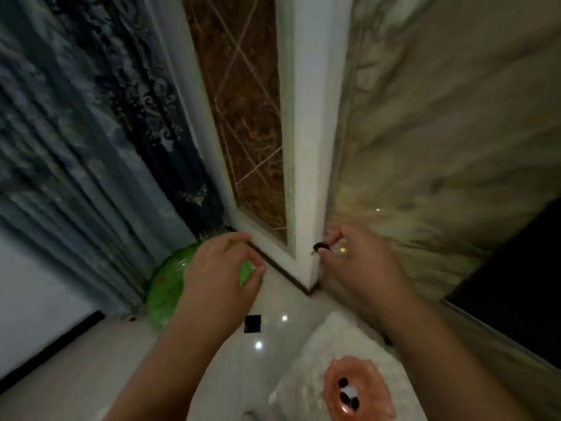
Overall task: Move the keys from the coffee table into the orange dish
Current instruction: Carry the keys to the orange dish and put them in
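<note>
Blue-grey curtain point(76, 153) on the left with a green bag point(170, 287) on the glossy floor point(91, 372), left hand point(221, 268) loosely open and empty. White pillar point(306, 147) mid-room; right hand point(358, 262) pinches a small dark thing point(322, 247), probably the keys. Orange dish point(356, 387) sits bottom right on a white surface point(306, 360), already holding a few small black-and-white bits.

Shiny, smooth floor tiles point(267, 302) with bright light spots. Soft, folded curtain cloth point(76, 147) – blue, patterned. Fluffy white rug point(306, 360). Glossy orange dish point(358, 387) – looks like plastic. Shiny green plastic point(167, 284). Smooth marble-look wall point(440, 132).
</note>
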A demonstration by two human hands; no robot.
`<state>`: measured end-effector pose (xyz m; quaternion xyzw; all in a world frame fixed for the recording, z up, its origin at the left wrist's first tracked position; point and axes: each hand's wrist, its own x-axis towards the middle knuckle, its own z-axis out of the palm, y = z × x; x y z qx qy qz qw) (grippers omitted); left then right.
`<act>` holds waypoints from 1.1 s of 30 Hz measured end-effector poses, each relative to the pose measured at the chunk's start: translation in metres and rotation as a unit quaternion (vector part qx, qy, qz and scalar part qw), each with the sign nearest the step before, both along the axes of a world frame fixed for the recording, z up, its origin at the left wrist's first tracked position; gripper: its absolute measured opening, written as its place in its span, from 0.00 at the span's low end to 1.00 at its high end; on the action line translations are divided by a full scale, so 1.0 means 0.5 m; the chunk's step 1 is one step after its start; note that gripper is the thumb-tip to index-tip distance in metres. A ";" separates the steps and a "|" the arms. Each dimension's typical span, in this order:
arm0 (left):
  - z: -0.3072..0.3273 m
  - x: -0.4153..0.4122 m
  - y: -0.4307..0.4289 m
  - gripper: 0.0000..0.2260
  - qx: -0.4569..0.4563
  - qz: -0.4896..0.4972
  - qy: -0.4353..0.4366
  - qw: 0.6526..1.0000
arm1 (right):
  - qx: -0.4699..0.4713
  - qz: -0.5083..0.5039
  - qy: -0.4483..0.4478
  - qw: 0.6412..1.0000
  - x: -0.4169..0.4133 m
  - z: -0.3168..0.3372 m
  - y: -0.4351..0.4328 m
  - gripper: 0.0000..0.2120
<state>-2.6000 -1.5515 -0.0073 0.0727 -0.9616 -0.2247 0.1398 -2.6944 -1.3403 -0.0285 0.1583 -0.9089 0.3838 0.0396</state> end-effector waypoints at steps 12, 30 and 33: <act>-0.109 -0.184 0.075 0.03 0.023 -0.304 -0.062 0.951 | 0.058 -0.283 -0.100 0.952 0.100 -0.075 0.052 0.06; -0.321 -0.098 0.245 0.02 0.048 -0.344 -0.202 0.916 | -0.025 -0.340 -0.240 0.909 0.280 -0.417 0.199 0.04; -0.371 -0.086 0.269 0.02 0.051 -0.339 -0.204 0.917 | -0.017 -0.328 -0.265 0.906 0.286 -0.498 0.215 0.05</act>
